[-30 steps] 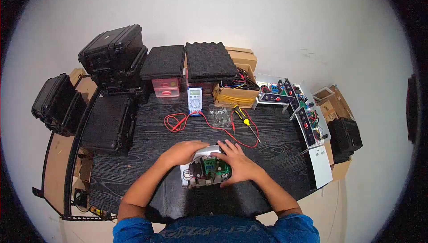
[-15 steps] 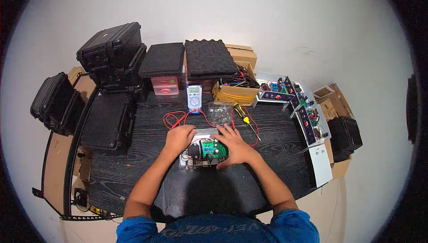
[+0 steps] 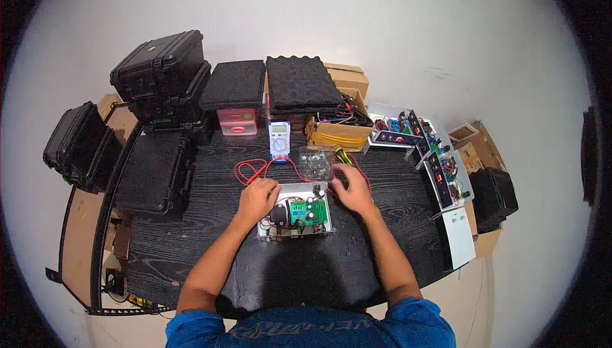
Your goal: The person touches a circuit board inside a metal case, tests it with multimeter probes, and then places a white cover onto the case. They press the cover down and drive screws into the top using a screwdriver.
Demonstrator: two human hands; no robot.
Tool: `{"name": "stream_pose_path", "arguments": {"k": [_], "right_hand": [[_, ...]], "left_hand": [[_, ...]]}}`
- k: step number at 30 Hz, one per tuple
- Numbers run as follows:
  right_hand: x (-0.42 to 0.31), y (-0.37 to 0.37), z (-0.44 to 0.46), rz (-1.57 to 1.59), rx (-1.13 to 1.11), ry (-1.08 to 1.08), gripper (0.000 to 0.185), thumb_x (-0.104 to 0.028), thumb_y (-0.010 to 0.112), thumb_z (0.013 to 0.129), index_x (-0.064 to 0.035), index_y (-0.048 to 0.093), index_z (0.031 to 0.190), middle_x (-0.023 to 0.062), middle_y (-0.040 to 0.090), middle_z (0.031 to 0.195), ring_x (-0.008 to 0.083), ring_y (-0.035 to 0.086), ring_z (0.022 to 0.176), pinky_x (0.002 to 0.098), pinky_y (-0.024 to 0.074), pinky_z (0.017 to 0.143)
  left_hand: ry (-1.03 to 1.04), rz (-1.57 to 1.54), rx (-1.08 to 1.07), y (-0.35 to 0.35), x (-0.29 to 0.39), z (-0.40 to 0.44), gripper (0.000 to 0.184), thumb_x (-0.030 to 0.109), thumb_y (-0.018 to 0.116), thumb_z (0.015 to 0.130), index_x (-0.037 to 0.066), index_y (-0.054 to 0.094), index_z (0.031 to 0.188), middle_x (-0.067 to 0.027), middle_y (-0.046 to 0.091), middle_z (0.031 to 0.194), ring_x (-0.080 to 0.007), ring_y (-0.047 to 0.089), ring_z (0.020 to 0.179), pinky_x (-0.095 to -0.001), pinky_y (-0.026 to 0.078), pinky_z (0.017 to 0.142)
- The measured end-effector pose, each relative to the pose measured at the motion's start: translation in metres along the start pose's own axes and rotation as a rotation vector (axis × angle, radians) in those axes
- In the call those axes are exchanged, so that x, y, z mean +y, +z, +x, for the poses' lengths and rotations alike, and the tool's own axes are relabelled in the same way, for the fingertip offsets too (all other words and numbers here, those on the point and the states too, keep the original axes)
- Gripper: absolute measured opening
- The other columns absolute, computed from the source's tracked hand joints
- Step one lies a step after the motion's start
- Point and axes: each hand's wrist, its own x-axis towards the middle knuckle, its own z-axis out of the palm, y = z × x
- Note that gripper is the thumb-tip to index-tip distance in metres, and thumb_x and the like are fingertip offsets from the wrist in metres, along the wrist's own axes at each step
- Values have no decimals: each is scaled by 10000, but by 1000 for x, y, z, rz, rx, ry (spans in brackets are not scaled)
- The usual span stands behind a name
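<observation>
Touching left side of open electronics unit [image 3: 299, 213], head view: left hand [image 3: 256, 200], fingers curled; cannot tell whether it grips. Unit sits inward from near edge of tabletop [image 3: 167, 246], about mid-length. Right hand [image 3: 353, 192] part open, nothing visible in hold, just beside unit. Multimeter [image 3: 279, 142] nearer far edge.

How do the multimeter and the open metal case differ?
The multimeter is closed, blue and white; the metal case is open, showing a green board. The multimeter looks smaller than the case. Both are on the black table.
</observation>
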Motion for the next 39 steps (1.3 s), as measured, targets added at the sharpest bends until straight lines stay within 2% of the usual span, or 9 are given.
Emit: {"name": "stream_pose_path", "arguments": {"k": [7,13,22,25,28,31,34,37,39], "right_hand": [[48,11,13,-296,137,67,192,-128,755,873,-25,732,1033,174,675,1217,385,634,1070,469,529,960],[19,13,25,-388,23,281,231,-257,819,824,-43,732,825,153,640,1324,376,607,1136,469,535,965],[2,-4,45,-541,-287,259,341,-360,830,772,-46,759,884,148,609,1402,370,582,1272,489,565,968],[25,12,50,-507,-191,348,412,-362,793,815,-22,742,1041,166,627,1376,381,609,1258,491,571,967],[43,18,52,-403,39,274,269,-257,730,858,-24,719,991,207,711,1155,434,690,1026,500,581,858],[48,14,54,-310,93,314,276,-274,660,948,-32,675,1080,234,716,1027,419,709,979,535,569,856],[53,13,59,-191,242,346,239,-264,611,1007,-27,641,1018,242,704,878,439,717,869,526,560,792],[69,15,60,81,408,284,257,-262,572,1054,-20,616,981,230,696,834,402,718,805,482,560,753],[78,16,58,295,394,327,254,-276,508,1117,-55,585,1018,130,708,875,254,684,793,393,549,770]], "left_hand": [[-27,-33,33,2,3,-1,142,171,718,940,46,748,1002,-108,759,1000,-327,716,961,-442,586,843],[-15,-34,42,3,1,-2,144,159,716,931,47,748,1016,-104,758,1012,-326,713,965,-440,587,844],[-15,-38,46,5,0,-4,146,148,712,920,45,741,1019,-107,755,1013,-328,709,978,-438,586,845],[-26,-38,38,3,2,-3,141,143,703,922,46,740,1018,-107,755,1017,-329,709,984,-441,585,852],[-29,-46,34,4,-1,-4,135,139,695,923,48,740,1013,-109,755,1019,-331,708,986,-443,583,859],[-28,-52,36,5,-2,-5,134,139,692,924,49,739,1010,-110,756,1021,-331,709,987,-443,583,861],[-33,-47,33,6,-2,-5,136,141,693,925,48,740,1013,-109,756,1026,-329,709,986,-441,584,857],[-37,-49,31,7,-3,-5,140,140,691,928,47,742,1019,-107,756,1031,-326,710,984,-440,585,854],[-35,-50,32,7,-3,-5,142,140,690,929,48,744,1023,-107,756,1033,-324,710,984,-439,586,853]]}}
